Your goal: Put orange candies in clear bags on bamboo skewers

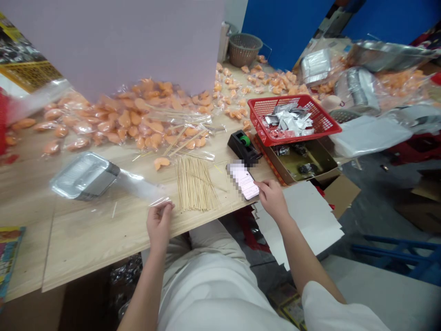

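My left hand pinches the near end of a clear plastic bag at the table's front edge. The bag stretches left to a stack of foil trays in clear wrap. Just right of that hand lies a fanned bundle of thin wooden sticks. My right hand has its index finger stretched to the right edge of a phone, which lies flat with its screen lit. Nothing shows inside that hand; its other fingers are partly curled and partly hidden.
Many orange pieces in clear bags cover the table's back. Behind the phone stands a black tape dispenser. A red basket of silver packets rests on a brown box. White cardboard lies below the table's right edge.
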`<state>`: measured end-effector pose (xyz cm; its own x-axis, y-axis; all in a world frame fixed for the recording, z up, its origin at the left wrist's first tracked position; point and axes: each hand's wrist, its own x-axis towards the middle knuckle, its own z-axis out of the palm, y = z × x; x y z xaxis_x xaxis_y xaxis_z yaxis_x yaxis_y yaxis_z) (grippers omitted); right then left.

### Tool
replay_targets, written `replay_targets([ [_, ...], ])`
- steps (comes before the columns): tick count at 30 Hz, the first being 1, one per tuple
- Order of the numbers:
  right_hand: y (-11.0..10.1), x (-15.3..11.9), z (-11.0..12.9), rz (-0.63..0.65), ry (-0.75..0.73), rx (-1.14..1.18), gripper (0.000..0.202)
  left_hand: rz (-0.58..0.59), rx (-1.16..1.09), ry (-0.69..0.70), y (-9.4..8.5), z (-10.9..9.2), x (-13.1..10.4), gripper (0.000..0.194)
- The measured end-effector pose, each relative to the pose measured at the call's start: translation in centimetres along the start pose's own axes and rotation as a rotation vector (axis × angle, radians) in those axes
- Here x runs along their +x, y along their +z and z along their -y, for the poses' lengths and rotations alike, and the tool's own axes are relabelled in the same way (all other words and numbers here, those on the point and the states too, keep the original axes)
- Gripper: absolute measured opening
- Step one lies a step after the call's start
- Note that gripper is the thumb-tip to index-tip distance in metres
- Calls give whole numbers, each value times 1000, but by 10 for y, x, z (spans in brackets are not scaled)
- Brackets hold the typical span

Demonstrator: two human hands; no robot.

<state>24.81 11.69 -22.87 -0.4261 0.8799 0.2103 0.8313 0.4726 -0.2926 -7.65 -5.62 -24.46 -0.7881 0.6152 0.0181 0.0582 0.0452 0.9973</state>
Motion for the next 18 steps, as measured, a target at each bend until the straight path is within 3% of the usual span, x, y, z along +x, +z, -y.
replay_targets([
  [18, 1, -1, -1, -25, -63, 1, 38, 3, -7, 9, 0, 0, 0, 19],
])
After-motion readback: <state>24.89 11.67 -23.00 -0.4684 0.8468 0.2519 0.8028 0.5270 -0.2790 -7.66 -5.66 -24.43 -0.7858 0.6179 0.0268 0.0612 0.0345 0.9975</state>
